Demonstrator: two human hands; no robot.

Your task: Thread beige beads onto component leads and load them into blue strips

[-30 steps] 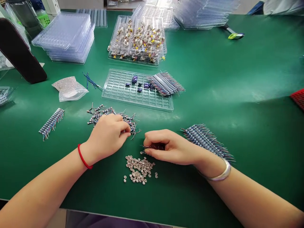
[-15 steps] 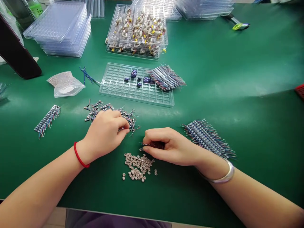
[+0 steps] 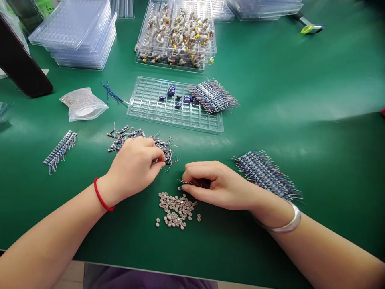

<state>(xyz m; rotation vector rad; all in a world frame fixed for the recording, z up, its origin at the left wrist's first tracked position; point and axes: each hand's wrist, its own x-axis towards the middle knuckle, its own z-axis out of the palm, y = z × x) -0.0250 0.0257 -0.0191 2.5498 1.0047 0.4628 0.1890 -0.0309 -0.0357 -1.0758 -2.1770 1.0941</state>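
My left hand (image 3: 135,166), with a red band at the wrist, is closed at the near edge of a pile of small wired parts (image 3: 123,134). Its thumb and index finger are pinched; what is between them is too small to tell. My right hand (image 3: 218,184), wearing a silver bangle, pinches a small wired part (image 3: 181,187) whose thin wires stick out past the fingertips. Just below it lies a heap of small pale round pieces (image 3: 177,209). A slanted row of wired parts (image 3: 267,174) rests beside the right forearm.
A clear grid tray (image 3: 150,102) holds dark blue pieces, with a wired bundle (image 3: 213,96) on its right end. Around it are a plastic bag (image 3: 84,105), a short wired row (image 3: 61,150), stacked clear trays (image 3: 78,36), a filled tray (image 3: 180,36) and a dark device (image 3: 24,60).
The view has shifted slightly, so the items on the table appear a little displaced. Both hands keep nearly the same places and the same closed grips.
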